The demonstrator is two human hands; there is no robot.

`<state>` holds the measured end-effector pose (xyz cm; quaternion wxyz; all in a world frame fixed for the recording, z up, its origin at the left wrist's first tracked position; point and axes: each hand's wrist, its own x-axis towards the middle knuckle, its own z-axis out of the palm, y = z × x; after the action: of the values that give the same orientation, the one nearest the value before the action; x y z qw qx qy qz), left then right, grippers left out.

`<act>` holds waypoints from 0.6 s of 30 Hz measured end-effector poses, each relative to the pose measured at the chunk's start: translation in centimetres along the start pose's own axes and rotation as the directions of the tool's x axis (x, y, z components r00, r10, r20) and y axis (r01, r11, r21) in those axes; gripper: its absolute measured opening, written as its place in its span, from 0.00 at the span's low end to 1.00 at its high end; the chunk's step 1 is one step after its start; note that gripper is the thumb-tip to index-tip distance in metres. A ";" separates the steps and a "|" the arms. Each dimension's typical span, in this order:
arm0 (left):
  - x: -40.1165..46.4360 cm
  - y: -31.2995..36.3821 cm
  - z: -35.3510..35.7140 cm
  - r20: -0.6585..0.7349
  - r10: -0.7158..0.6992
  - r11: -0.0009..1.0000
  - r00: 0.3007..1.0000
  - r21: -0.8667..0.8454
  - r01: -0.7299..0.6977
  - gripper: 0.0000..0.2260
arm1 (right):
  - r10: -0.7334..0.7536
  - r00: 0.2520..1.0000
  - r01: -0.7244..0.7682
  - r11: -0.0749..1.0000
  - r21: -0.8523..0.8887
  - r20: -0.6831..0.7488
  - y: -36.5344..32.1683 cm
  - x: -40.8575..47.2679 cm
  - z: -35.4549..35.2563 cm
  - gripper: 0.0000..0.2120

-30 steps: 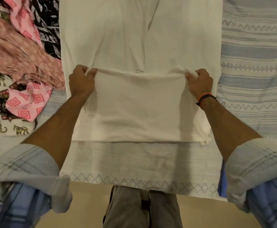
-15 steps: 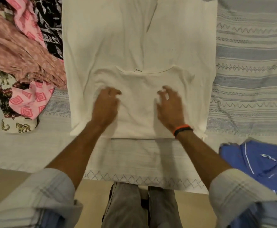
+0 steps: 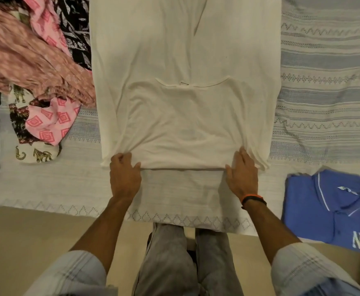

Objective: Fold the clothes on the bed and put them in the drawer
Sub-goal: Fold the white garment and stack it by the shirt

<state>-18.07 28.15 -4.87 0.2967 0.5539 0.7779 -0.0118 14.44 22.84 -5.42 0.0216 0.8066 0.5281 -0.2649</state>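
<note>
A white garment [image 3: 183, 60] lies flat down the middle of the bed, its neckline end folded over towards me so the collar [image 3: 193, 83] faces up. My left hand [image 3: 124, 175] grips the near folded edge at its left corner, fingers curled into the cloth. My right hand [image 3: 242, 175], with an orange and black wristband, holds the same edge at its right corner, thumb spread along the fold. Creases in the cloth run towards both hands. No drawer is in view.
A folded blue polo shirt [image 3: 328, 206] lies at the bed's near right edge. A heap of pink, black and elephant-print clothes [image 3: 36, 82] fills the left. The striped bedspread [image 3: 324, 92] is bare on the right. My legs stand against the bed's edge.
Both hands let go of the neckline end once it was laid over, smoothed the folded panel, then slid back and apart to the corners of the near folded edge.
</note>
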 end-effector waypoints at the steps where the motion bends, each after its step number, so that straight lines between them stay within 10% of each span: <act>1: 0.0 0.3 0.0 -0.015 -0.012 1.000 1.000 -0.024 0.011 0.18 | 0.022 1.000 -0.021 0.999 0.038 -0.011 -0.4 0.0 0.1 0.22; 4: 0.1 1.5 -0.5 -0.128 -0.273 0.946 0.953 -0.216 0.242 0.17 | 0.364 0.924 -0.298 0.878 0.374 -0.118 -2.1 0.0 -0.4 0.18; 7: 0.7 3.0 -1.7 -0.103 -0.720 0.632 0.686 -0.507 0.586 0.25 | 0.792 0.610 -0.577 0.469 0.668 -0.029 -2.9 0.6 -1.4 0.24; 10: 2.1 1.9 -1.8 0.144 -0.841 0.334 0.522 -0.620 0.710 0.35 | 0.906 0.369 -0.657 0.096 0.747 0.208 -1.2 1.4 -1.4 0.32; 18: 4.3 0.5 -1.7 0.415 -0.718 -0.066 0.558 -0.840 0.539 0.23 | 0.772 0.472 -0.354 -0.276 0.894 0.425 0.6 3.6 -1.7 0.21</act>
<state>-19.29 32.62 -5.30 0.4467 -0.1509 0.8147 0.3376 16.76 26.13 -5.78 -0.4567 0.7810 -0.2512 -0.3440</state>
